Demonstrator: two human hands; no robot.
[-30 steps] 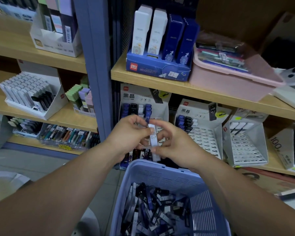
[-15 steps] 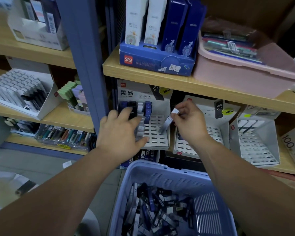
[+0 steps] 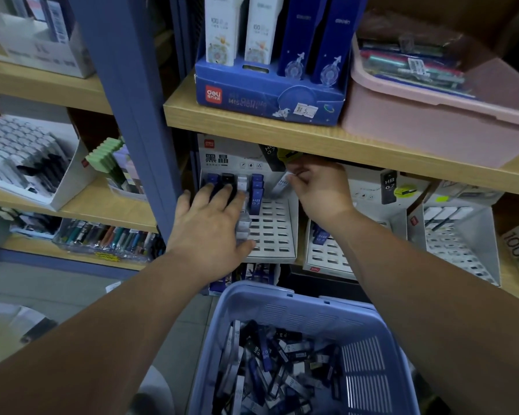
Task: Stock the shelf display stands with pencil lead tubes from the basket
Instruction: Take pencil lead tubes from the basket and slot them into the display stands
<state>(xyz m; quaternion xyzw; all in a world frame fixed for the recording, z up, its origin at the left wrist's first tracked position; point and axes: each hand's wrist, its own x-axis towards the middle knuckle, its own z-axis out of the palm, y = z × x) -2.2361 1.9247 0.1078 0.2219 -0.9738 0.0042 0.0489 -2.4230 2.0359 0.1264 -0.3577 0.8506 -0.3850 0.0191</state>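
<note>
A white slotted display stand (image 3: 277, 232) sits on the lower shelf with a few blue, black and white lead tubes in its back-left slots. My left hand (image 3: 210, 226) lies flat over the stand's left side, fingers spread across those tubes. My right hand (image 3: 318, 187) pinches a white pencil lead tube (image 3: 282, 184) marked HB 0.7, held tilted above the stand's upper right slots. Below, a lilac plastic basket (image 3: 309, 313) holds several loose lead tubes (image 3: 276, 363) in blue, black and white.
A second slotted stand (image 3: 330, 256) with one blue tube and a third stand (image 3: 459, 241) sit to the right. The wooden shelf board (image 3: 282, 130) just above carries a blue box and a pink tray (image 3: 432, 121). A blue upright post (image 3: 126, 100) stands left.
Both hands left the basket area and reached to the stand. My left hand settled flat on its left side; my right hand carried the white tube up toward the back rows.
</note>
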